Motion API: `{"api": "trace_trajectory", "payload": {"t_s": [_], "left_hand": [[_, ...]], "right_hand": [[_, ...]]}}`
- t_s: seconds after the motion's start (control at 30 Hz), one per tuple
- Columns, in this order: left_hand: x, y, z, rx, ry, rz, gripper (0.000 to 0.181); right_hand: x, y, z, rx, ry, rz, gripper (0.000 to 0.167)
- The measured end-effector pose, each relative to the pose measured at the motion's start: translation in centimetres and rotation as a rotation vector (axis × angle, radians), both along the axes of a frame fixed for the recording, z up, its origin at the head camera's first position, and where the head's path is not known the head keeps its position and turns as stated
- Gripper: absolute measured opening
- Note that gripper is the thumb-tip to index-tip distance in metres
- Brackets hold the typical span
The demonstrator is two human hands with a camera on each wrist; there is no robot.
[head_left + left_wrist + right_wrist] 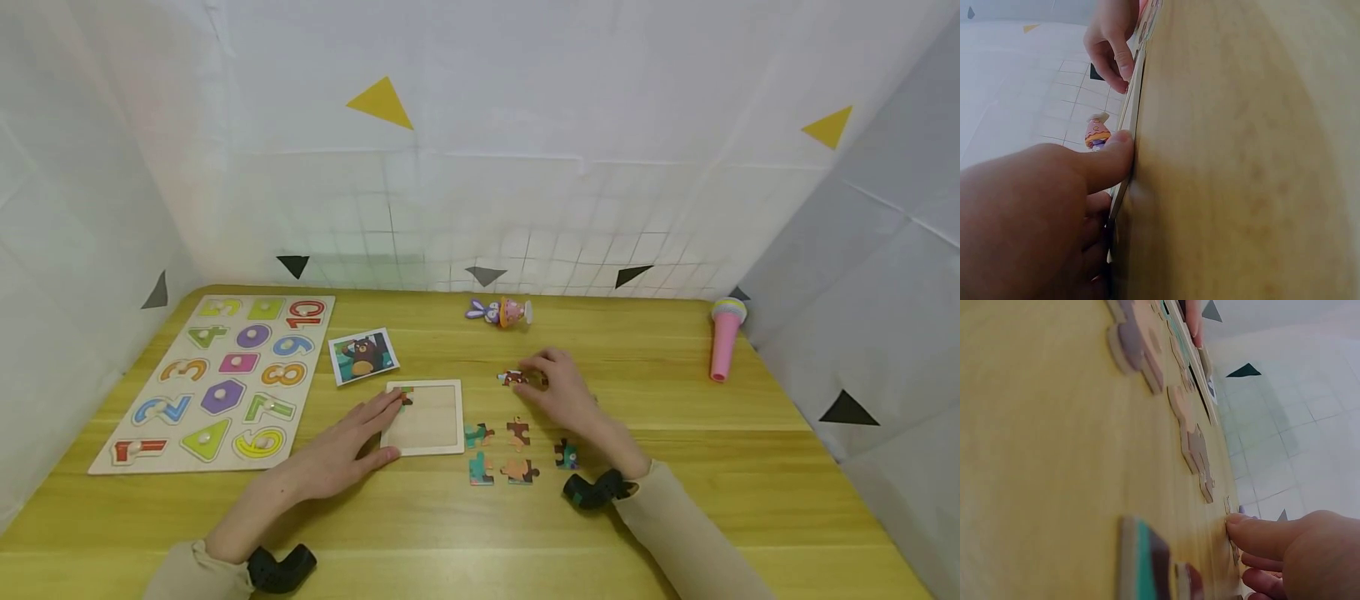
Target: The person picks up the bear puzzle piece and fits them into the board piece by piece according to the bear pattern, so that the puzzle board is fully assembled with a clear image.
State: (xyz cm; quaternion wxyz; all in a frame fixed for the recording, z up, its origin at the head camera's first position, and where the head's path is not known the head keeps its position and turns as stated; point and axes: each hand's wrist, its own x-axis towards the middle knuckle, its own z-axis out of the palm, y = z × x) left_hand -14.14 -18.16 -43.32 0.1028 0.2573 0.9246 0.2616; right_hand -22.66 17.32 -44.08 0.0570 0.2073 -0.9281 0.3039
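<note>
A square wooden frame tray (459, 417) lies mid-table with one small puzzle piece (407, 398) in its upper left corner. The left hand (330, 454) rests on the tray's left side, fingertips at that piece and thumb on the near edge; in the left wrist view its thumb (1110, 162) presses the tray's edge. Right of the tray, the right hand (566, 396) touches a brown and white puzzle piece (513, 378) with thumb and fingers; in the right wrist view the thumb (1260, 534) lies against a flat piece. Whether it grips the piece is hard to tell.
Several loose puzzle pieces (519, 472) lie between the tray and the right forearm. A bear picture card (364, 357) is behind the tray, a number board (217, 379) at left, a rabbit toy (501, 312) at the back, a pink microphone (724, 337) at right.
</note>
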Motion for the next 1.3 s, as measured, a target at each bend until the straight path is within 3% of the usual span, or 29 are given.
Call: {"api": "trace_trajectory", "payload": {"t_s": [1.3], "left_hand": [[-0.09,-0.02,-0.02,0.005,0.005,-0.001,0.072]], "right_hand": [[-0.02,-0.03,-0.1,0.0,0.016,0.03,0.022]]}}
